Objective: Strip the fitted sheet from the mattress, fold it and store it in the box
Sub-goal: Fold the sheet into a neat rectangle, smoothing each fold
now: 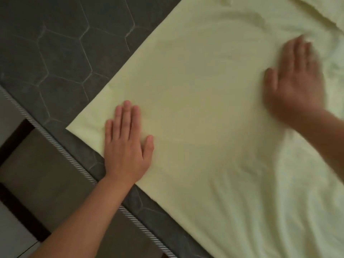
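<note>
The pale yellow fitted sheet (204,108) lies spread flat on the dark grey quilted mattress (55,53), with one straight edge running diagonally and a corner near the mattress edge. My left hand (126,144) rests flat on the sheet near that corner, fingers straight and together. My right hand (296,82) presses flat on the sheet further right, blurred by motion, beside bunched wrinkles. No box is in view.
The mattress edge with striped piping (61,148) runs diagonally at the lower left. Beyond it are the floor (44,181) and a dark frame part (16,138). A folded layer of sheet (325,10) lies at the top right.
</note>
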